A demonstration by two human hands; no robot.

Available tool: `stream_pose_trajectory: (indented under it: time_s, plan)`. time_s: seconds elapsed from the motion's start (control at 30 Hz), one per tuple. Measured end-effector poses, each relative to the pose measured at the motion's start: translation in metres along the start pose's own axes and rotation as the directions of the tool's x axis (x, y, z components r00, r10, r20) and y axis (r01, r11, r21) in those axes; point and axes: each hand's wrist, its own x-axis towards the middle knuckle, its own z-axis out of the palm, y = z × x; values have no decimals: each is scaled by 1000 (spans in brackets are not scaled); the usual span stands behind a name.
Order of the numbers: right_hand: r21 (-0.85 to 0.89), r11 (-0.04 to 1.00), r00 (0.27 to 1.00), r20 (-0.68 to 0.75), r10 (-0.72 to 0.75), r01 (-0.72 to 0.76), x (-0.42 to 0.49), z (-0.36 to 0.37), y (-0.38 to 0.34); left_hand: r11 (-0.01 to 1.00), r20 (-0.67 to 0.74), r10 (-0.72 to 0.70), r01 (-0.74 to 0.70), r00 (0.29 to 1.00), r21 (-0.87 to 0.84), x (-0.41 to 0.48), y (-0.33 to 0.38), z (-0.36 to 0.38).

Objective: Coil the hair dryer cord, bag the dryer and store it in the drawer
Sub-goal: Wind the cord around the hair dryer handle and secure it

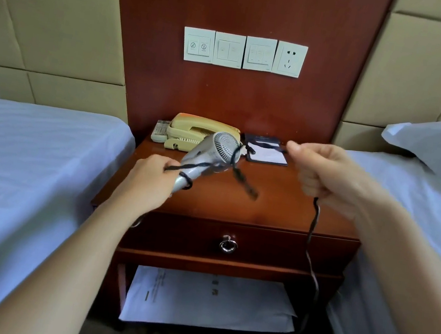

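Note:
A silver hair dryer [213,151] is held above the wooden nightstand [265,205], rear grille facing me. My left hand [152,173] grips its handle. The black cord [313,239] loops around the handle and body, with a blurred loose loop hanging in front of the dryer. My right hand [325,172] is closed on the cord to the right, pulling a strand taut from the dryer; the rest of the cord hangs down past the drawer [193,237] toward the floor. The drawer is closed, with a metal ring pull [228,244]. No bag is visible.
A yellow telephone [190,133], a remote [160,130] and a dark notepad holder [267,154] sit at the back of the nightstand. White papers [206,300] lie on the lower shelf. Beds flank both sides. Wall switches and a socket [289,59] are above.

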Motion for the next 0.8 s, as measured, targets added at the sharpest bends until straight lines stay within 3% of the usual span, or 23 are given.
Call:
stream_pose_trajectory:
  time_s: [0.17,0.3,0.4,0.53,0.67,0.8]
  plan:
    - [-50,998,965,-259,-42,30,7,-14,22,999,161,-15,22,987,-40,-14,-3,-11]
    - [-406,913,875,-433,-218,27,14,-18,41,997,291,-37,57,956,-60,-20,-2,-8]
    - [-693,718,925,-309,-220,-61,14,-21,55,992,315,-38,75,948,-104,-22,1,-3]
    - [-834,537,992,-88,91,-124,7,-12,59,998,208,53,-44,977,-48,-26,9,5]
    - [-781,617,936,143,320,-92,-8,3,53,994,58,105,-104,993,-29,-29,26,12]
    - [-725,688,870,318,377,-32,-13,26,60,996,-17,33,-34,999,-84,-25,38,24]
